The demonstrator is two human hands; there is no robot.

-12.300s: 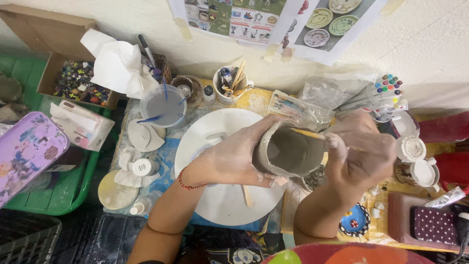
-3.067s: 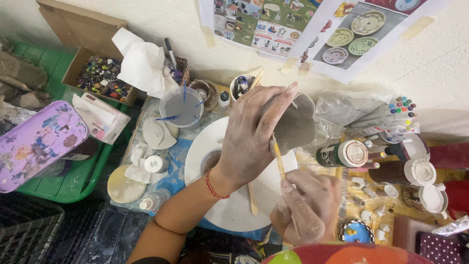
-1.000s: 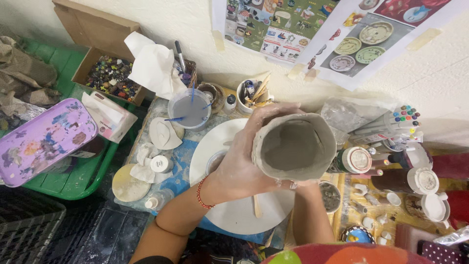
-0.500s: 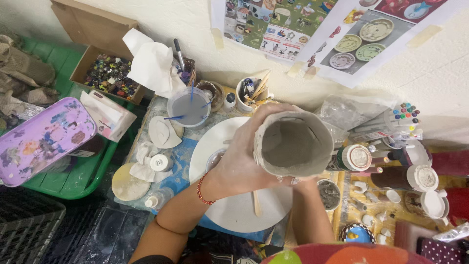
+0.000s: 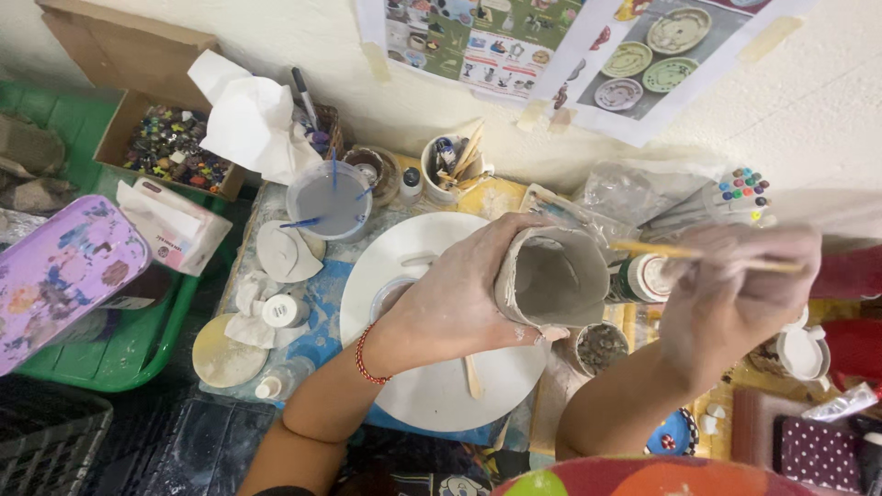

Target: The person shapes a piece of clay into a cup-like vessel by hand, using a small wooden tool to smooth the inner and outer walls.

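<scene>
One clay cup (image 5: pixel 556 280) inside left hand (image 5: pixel 459 298)

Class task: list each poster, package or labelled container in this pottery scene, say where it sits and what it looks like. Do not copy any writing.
Left poster: on wall, green panels with small pictures.
Right poster: on wall, white, round green and yellow plates.
Tissue pack: left, by the green tray, white and pink.
Tin: far left, purple, rounded, with splotches.
Paint jar: beside the clay cup, dark green, round.
</scene>
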